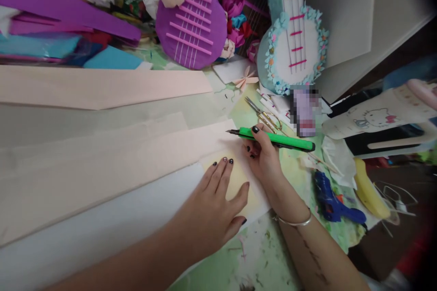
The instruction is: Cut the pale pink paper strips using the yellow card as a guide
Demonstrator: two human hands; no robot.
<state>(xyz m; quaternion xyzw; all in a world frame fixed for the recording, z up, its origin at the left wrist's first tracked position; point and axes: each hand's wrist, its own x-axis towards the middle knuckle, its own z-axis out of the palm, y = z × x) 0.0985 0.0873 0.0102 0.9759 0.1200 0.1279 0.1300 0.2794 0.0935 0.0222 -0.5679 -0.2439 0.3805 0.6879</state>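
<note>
My right hand grips a green utility knife, its dark pointed blade aimed left over the end of a long pale pink paper strip. With fingers stretched out, my left hand lies flat on a pale yellow sheet just below that strip. A white board sits partly under the pink paper and my left forearm. Beyond the knife, gold-handled scissors rest on the table.
Behind stand a purple paper instrument and a light blue one with a petal rim. A folded pink piece lies at the far left. Right of my forearm are a blue glue gun, a yellow object and a Hello Kitty tumbler.
</note>
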